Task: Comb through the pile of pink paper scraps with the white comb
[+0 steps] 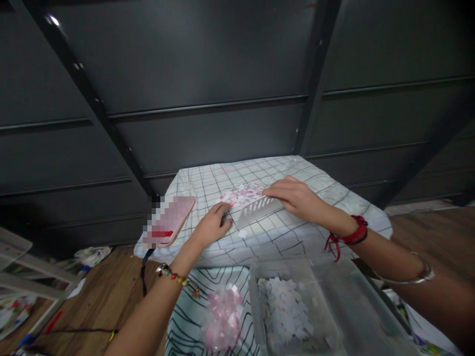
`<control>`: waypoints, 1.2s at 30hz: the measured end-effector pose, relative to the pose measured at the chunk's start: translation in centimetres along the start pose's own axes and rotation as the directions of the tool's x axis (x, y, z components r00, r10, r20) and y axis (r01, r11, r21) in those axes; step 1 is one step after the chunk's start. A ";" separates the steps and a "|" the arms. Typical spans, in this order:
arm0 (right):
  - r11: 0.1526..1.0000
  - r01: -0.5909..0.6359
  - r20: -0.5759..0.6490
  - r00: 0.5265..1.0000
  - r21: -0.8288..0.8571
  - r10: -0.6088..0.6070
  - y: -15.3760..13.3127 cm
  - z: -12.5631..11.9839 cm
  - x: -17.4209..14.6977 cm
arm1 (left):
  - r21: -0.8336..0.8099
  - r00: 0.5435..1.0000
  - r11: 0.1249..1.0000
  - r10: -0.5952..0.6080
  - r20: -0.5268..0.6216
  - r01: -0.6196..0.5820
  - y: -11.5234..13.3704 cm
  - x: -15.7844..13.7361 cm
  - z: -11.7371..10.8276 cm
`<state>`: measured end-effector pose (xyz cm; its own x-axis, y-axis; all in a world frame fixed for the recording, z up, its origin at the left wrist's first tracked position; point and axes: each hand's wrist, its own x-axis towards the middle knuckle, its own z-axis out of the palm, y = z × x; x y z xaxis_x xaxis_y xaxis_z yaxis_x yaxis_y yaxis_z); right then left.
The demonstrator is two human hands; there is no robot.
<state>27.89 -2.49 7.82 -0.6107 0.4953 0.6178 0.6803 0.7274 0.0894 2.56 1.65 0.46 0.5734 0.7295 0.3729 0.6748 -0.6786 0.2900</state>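
Panels of dark grey metal (208,59) rose behind a table spread with white cloth checked in thin black lines (222,173). Below its near edge sat a translucent rectangular plastic box (349,296) with small white scraps (285,306) inside, beside pale teal fabric with wavy black lines (183,321) under a glossy pinkish heap (222,316). A flat pink-edged slab, phone-like (176,220), lay on the cloth left of my left hand (214,227). That hand rested loosely bent, gripping nothing I could see, its fingertips at the left edge of a low pile of pink and white flakes (243,195). My right hand (297,198) grasped the right end of a white slotted plastic strip (256,210) between my hands, on the pile's near side. Its long axis slanted from far right to near left, the free end pointing toward my left thumb, just beside it. One loose white scrap (242,233) lay nearer me.
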 end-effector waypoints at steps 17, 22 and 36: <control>1.000 -0.030 -0.057 0.998 -0.002 0.029 0.2 -2.3 -1.4 | 0.262 0.985 0.950 0.161 0.065 -0.173 1.2 0.2 -0.4; 0.995 0.077 -0.044 0.996 0.060 -0.074 -0.4 -0.5 0.2 | 0.199 0.989 0.971 0.120 0.082 -0.134 1.0 0.2 -0.7; 0.999 0.028 0.018 0.999 -0.031 -0.028 1.5 -4.3 -1.9 | 0.195 0.994 0.975 0.099 0.042 -0.106 0.5 0.2 -0.1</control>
<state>31.84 -4.39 10.10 -0.6365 0.4832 0.6012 0.6749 0.7263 0.1307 2.95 1.41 0.78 0.6566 0.6615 0.3623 0.6882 -0.7220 0.0712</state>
